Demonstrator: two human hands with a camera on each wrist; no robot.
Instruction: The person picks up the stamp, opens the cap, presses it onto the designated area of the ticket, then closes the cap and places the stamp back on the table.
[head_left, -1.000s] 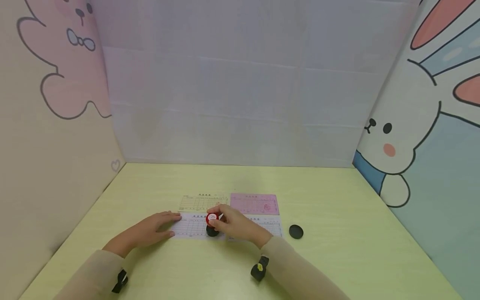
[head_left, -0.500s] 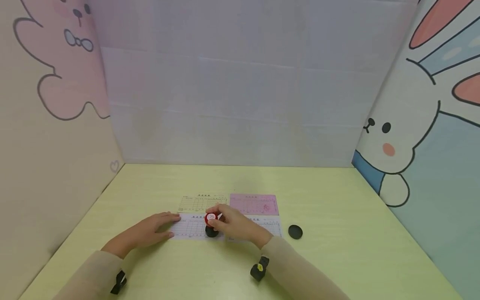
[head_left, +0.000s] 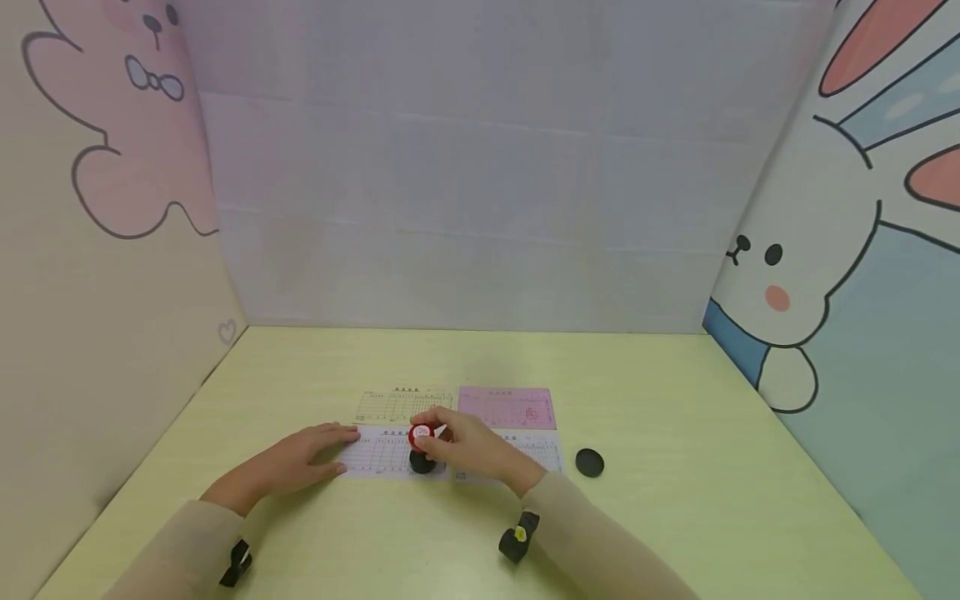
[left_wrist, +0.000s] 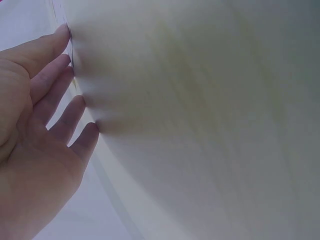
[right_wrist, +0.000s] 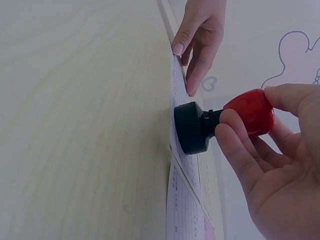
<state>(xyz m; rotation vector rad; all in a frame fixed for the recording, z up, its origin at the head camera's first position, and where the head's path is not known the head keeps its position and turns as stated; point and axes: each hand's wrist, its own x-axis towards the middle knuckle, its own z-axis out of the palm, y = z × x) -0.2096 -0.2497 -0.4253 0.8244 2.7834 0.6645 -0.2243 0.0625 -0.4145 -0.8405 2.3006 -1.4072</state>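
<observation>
My right hand [head_left: 472, 446] grips a round stamp by its red handle [right_wrist: 251, 113], thumb and fingers around the knob. The stamp's black base [right_wrist: 191, 128] stands upright on the front left form [head_left: 378, 454], a white sheet with a printed grid. My left hand [head_left: 303, 460] lies at that sheet's left edge, fingers extended, fingertips touching the paper and table. In the left wrist view, the fingers [left_wrist: 62, 117] are spread and relaxed, holding nothing. The stamp's printing face is hidden against the paper.
Behind lie a yellowish form [head_left: 401, 407] and a pink form [head_left: 506, 408] bearing a red mark. A second white form [head_left: 536, 448] is partly under my right hand. A round black disc [head_left: 589, 462] lies to the right on the table [head_left: 675, 500].
Both hands and the stamp hold nearly the same place over the last second. The head view has shifted very slightly.
</observation>
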